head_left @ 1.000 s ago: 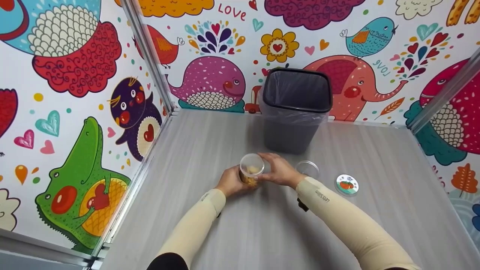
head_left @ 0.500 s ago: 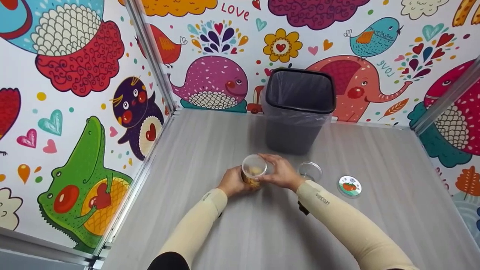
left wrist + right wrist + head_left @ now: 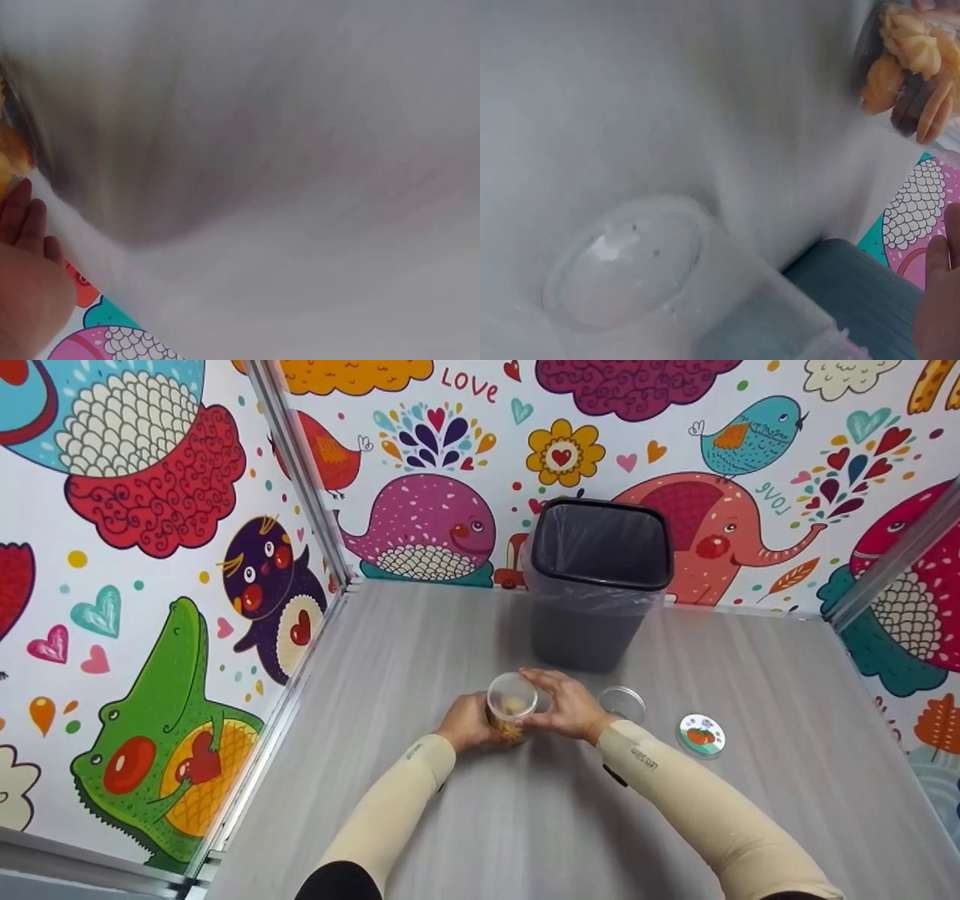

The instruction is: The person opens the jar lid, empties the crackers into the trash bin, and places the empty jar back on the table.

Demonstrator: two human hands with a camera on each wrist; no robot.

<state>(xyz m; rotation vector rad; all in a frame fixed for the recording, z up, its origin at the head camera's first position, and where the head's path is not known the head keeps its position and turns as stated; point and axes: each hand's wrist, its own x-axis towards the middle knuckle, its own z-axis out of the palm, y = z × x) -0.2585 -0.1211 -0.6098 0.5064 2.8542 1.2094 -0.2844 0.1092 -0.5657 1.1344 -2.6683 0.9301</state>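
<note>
In the head view, my left hand (image 3: 469,722) grips the side of a clear plastic jar (image 3: 512,695) from the left. My right hand (image 3: 566,706) holds the same jar near its round top, thumb and fingers on either side. Golden cookies (image 3: 510,727) show through the jar's wall. Seen closer in the right wrist view, the cookies (image 3: 915,49) are swirled, with a dark one among them. Whether the jar's top is covered, I cannot tell. Only a sliver of the cookies (image 3: 11,154) shows at the left edge of the left wrist view.
Just right of my right hand stands a clear, round container (image 3: 624,705). Farther right lies a round lid (image 3: 701,735) with an orange fruit picture. Behind the jar is a dark bin (image 3: 589,622) lined with a clear bag. Cartoon-printed walls (image 3: 420,525) border the grey table (image 3: 390,660).
The head view has shifted slightly. Both hands keep their hold on the jar, with hardly any movement relative to the table.
</note>
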